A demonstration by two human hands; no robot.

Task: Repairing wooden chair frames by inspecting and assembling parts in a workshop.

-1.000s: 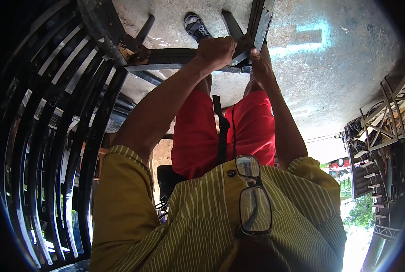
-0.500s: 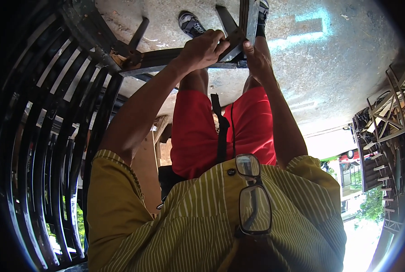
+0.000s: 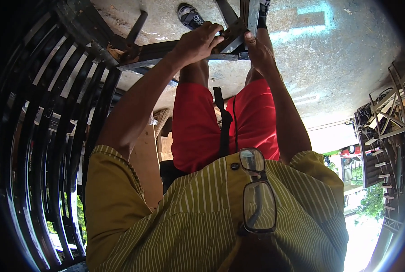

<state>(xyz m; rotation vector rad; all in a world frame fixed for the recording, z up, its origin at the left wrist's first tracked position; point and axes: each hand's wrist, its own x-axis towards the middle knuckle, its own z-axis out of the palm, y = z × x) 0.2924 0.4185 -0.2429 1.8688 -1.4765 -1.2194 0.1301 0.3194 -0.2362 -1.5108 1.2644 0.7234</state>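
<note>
A dark frame [image 3: 157, 53] of straight members meets at an angled joint with a plate [image 3: 234, 34] in front of my legs. My left hand [image 3: 195, 45] is curled just left of this joint, thumb and fingers bent; what lies in them, if anything, is hidden. My right hand [image 3: 260, 55] grips the upright member [image 3: 252, 18] at the joint's right side, its thumb on the near face. My shoes [image 3: 191, 16] are on the floor beyond the crossbar.
A black slatted piece [image 3: 43, 136] curves along the whole left side. Concrete floor [image 3: 329, 68] spreads to the right. Stacked frames and boards [image 3: 388, 118] stand at the far right, near a bright opening with greenery [image 3: 370, 204]. A wooden panel [image 3: 146, 167] is behind my left arm.
My left hand has drawn back leftward from the joint and its fingers have loosened a little. My right hand stays on the upright, and the frame sits slightly higher in the view.
</note>
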